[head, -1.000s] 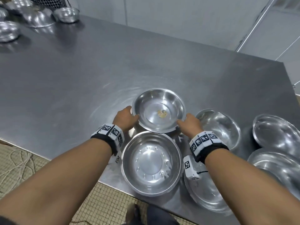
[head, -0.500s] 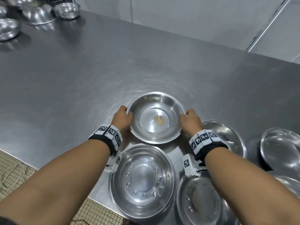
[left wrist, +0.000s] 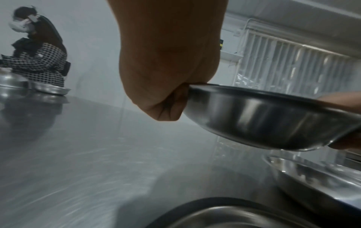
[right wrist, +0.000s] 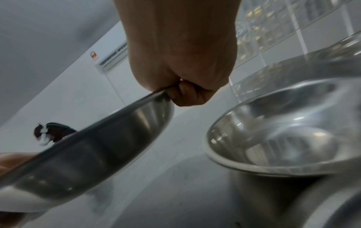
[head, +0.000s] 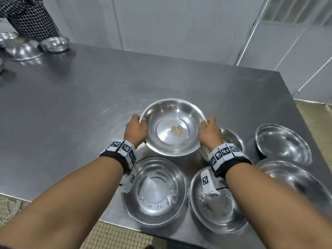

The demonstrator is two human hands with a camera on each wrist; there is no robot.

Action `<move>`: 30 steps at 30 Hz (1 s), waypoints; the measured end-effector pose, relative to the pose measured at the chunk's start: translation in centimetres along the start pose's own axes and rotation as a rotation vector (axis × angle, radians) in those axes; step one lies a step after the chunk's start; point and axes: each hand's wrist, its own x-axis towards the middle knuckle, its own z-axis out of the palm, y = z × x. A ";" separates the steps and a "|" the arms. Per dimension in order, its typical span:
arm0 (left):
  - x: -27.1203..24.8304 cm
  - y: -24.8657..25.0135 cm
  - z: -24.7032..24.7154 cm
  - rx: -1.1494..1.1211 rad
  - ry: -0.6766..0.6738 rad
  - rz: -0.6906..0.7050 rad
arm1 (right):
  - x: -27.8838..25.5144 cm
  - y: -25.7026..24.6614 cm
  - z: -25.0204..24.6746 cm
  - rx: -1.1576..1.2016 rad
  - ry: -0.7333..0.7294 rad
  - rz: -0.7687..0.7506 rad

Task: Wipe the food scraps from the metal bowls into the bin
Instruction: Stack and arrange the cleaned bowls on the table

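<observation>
Head view: held bowl (head: 172,126) up off the desk (head: 71,105), clamped at the rim by both hands. Left hand (head: 135,130) curled round the left side of the rim, right hand (head: 210,132) curled round the right side. Left wrist view: fingers (left wrist: 168,106) tucked under the rim, thumb side on top, bowl clear of the desk. Right wrist view: same tight hold, fingers (right wrist: 185,95) folded under the edge, bowl tilted in that picture.

One small tan food scrap (head: 177,130) lying in the flat middle of the bowl. No bin seen in any view, so no telling where it stands.

Four more bowls near the front edge: near left bowl (head: 156,191), near right bowl (head: 215,203), far right bowl (head: 283,144), and a big bowl (head: 296,184) at the right edge. One more half hidden behind the right wrist. A few bowls (head: 53,44) far off at the left corner, beside a person in a checked top (head: 27,17).

Step in hand, most likely: carrying the bowl to the bin.

Best way to do it:
- Keep the bowl level so the scrap stays inside.
- Lift high over the other bowls, no bumping.
- Hold both sides firm, since shiny metal can slip.
- Tip only when right over the bin.
- Then keep one hand on the rim and wipe with the other.
</observation>
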 end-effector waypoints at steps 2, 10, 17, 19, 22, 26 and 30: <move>-1.3 1.3 0.7 0.006 -0.034 0.052 | -1.7 1.1 -2.0 -0.018 0.043 0.025; -7.3 6.0 6.2 0.024 -0.164 0.240 | -8.2 7.8 -10.0 0.048 0.216 0.141; -13.2 9.0 12.6 -0.036 -0.279 0.310 | -13.1 14.5 -16.5 0.080 0.322 0.209; -14.9 9.6 14.5 -0.079 -0.300 0.326 | -14.0 16.4 -18.0 0.065 0.340 0.237; -16.9 10.2 17.4 -0.141 -0.345 0.316 | -14.6 19.6 -20.0 0.031 0.368 0.262; -19.5 11.5 21.5 -0.124 -0.377 0.286 | -14.4 24.0 -22.8 0.064 0.355 0.284; -21.7 12.6 25.0 -0.082 -0.341 0.320 | -13.9 27.8 -25.4 0.016 0.336 0.285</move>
